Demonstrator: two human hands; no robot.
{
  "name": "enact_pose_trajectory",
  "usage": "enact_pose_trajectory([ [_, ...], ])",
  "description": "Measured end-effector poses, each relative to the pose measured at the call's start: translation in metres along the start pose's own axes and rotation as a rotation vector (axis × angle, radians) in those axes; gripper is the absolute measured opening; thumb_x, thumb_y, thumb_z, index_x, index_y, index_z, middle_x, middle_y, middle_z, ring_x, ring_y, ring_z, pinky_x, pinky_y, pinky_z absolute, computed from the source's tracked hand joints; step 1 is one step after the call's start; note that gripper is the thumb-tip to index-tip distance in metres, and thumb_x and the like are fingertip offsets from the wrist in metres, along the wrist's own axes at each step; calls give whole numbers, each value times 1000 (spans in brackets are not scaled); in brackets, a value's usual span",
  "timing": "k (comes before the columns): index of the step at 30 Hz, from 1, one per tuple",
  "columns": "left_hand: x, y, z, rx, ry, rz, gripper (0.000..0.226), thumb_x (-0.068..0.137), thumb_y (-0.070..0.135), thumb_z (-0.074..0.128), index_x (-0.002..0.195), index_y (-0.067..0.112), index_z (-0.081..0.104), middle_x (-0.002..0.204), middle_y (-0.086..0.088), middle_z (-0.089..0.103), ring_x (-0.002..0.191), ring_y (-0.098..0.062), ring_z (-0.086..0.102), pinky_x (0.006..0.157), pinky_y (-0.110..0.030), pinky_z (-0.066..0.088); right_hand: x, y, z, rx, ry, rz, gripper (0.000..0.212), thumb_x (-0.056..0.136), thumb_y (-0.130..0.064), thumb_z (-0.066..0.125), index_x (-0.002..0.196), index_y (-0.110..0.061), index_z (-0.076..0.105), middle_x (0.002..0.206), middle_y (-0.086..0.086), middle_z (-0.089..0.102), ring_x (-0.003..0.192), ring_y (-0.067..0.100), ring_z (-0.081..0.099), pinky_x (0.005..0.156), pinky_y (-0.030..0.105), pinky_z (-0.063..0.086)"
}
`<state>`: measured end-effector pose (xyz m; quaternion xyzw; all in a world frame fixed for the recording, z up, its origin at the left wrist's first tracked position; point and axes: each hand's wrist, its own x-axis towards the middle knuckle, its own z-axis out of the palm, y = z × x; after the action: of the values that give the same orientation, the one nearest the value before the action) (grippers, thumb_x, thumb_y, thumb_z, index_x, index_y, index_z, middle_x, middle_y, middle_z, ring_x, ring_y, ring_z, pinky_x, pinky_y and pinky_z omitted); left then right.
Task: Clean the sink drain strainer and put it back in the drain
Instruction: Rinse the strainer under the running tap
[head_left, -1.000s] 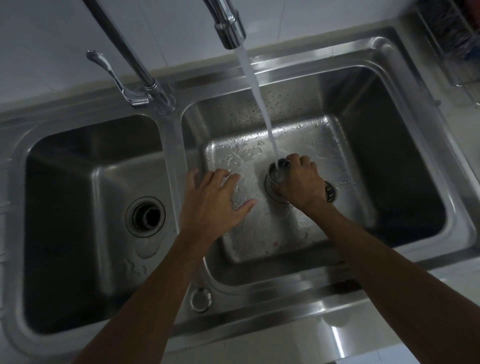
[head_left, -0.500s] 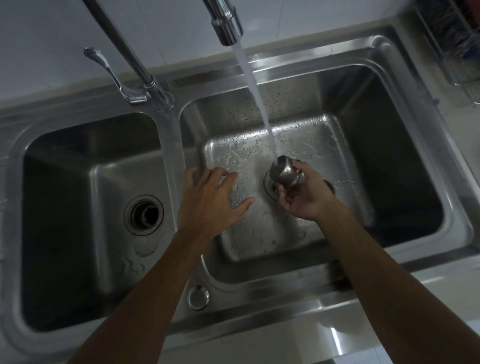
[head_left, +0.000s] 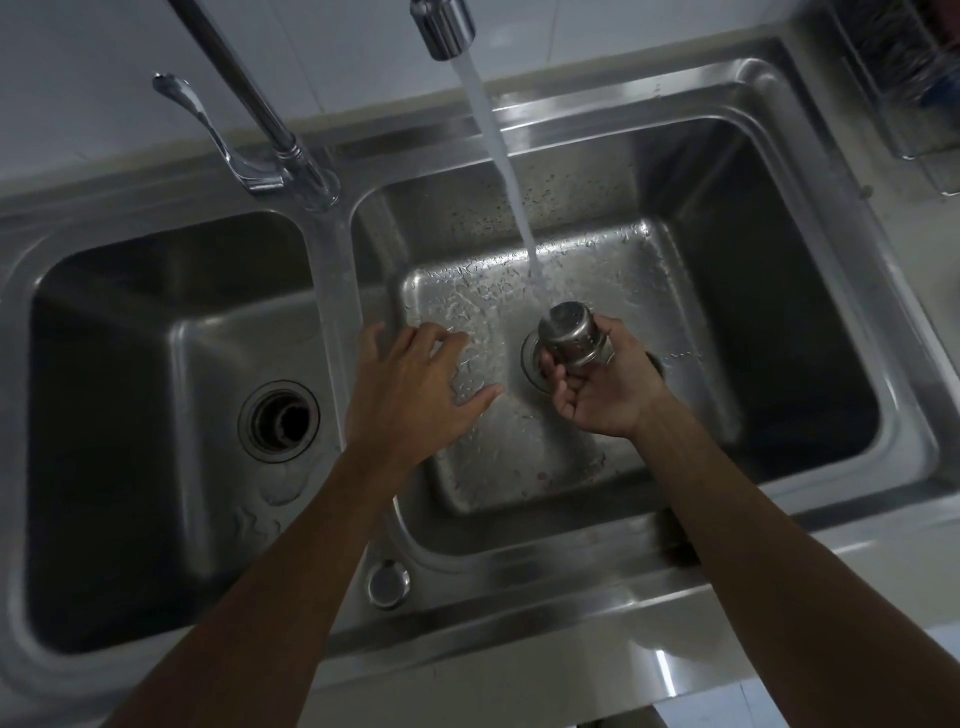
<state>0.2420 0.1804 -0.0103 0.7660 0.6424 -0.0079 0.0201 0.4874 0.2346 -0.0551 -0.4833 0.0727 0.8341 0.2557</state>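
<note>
A steel basket strainer (head_left: 571, 336) with small holes is held upside down, its closed bottom facing up, under the running water stream (head_left: 498, 156). My right hand (head_left: 602, 384) grips it from below, just above the right basin's drain (head_left: 531, 364), which is partly hidden by the hand. My left hand (head_left: 415, 389) hovers with fingers spread over the left side of the right basin (head_left: 779, 322), holding nothing.
The faucet spout (head_left: 444, 26) pours into the right basin. The faucet base and lever (head_left: 249, 156) stand on the divider. The left basin (head_left: 104, 389) has its own open drain (head_left: 279, 421). A round cap (head_left: 388, 584) sits on the front rim. A wire rack (head_left: 904, 78) stands at the right.
My right hand lifted the strainer out of the drain and turned it upside down under the water. My left hand stayed nearly still.
</note>
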Motion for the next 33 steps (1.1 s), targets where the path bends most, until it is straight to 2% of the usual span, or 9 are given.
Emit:
enact_pose_trajectory([
  [3, -1, 0, -1, -15, 5, -5, 77, 89, 80, 40, 134, 22, 63, 130, -1, 66, 118, -23, 63, 108, -54, 33, -4, 2, 1, -26, 9, -20, 65, 76, -57, 73, 114, -5, 73, 101, 7, 72, 73, 13, 62, 67, 25, 50],
  [5, -1, 1, -4, -25, -16, -10, 77, 89, 80, 39, 136, 22, 62, 131, -1, 66, 119, -23, 63, 110, -55, 33, -4, 6, 4, -204, 75, -93, 66, 71, -57, 79, 113, -6, 74, 96, 7, 72, 71, 15, 62, 65, 27, 53],
  [7, -2, 1, -8, -29, -28, -13, 77, 90, 79, 37, 137, 23, 61, 132, -1, 65, 120, -23, 62, 111, -56, 32, 0, 16, 11, -667, 230, -251, 61, 67, -56, 84, 110, -14, 74, 95, 5, 74, 77, 19, 68, 69, 35, 58],
  [10, -2, 2, -10, -29, -29, -12, 74, 91, 77, 37, 139, 23, 59, 134, 0, 63, 122, -22, 60, 112, -55, 30, 12, 32, 24, -1533, 454, -603, 65, 75, -54, 83, 120, -12, 64, 114, 8, 69, 103, 28, 68, 86, 45, 59],
  [12, -2, 3, -9, -23, -36, -16, 72, 93, 76, 38, 140, 25, 56, 136, 0, 62, 125, -21, 58, 113, -55, 28, 19, 40, 33, -1887, 497, -719, 73, 81, -53, 78, 133, -10, 49, 129, 14, 59, 115, 35, 62, 89, 48, 55],
  [14, -1, 2, -8, -23, -43, -15, 72, 93, 76, 38, 141, 25, 54, 137, 0, 61, 126, -22, 58, 114, -55, 28, 25, 45, 40, -2090, 496, -746, 79, 80, -52, 77, 137, -11, 41, 134, 17, 53, 120, 39, 57, 88, 49, 53],
  [20, -2, 1, -5, -23, 0, -8, 72, 91, 74, 41, 138, 23, 58, 131, -2, 65, 119, -24, 61, 111, -53, 29, 31, 53, 47, -2250, 499, -740, 80, 81, -54, 76, 136, -12, 36, 133, 15, 51, 122, 36, 54, 84, 49, 53],
  [33, -1, -1, -1, -20, 7, -4, 76, 92, 78, 36, 144, 25, 52, 139, -2, 61, 127, -23, 57, 116, -55, 24, 41, 59, 43, -2265, 492, -723, 83, 77, -56, 78, 134, -14, 35, 132, 13, 51, 119, 34, 58, 86, 48, 56],
])
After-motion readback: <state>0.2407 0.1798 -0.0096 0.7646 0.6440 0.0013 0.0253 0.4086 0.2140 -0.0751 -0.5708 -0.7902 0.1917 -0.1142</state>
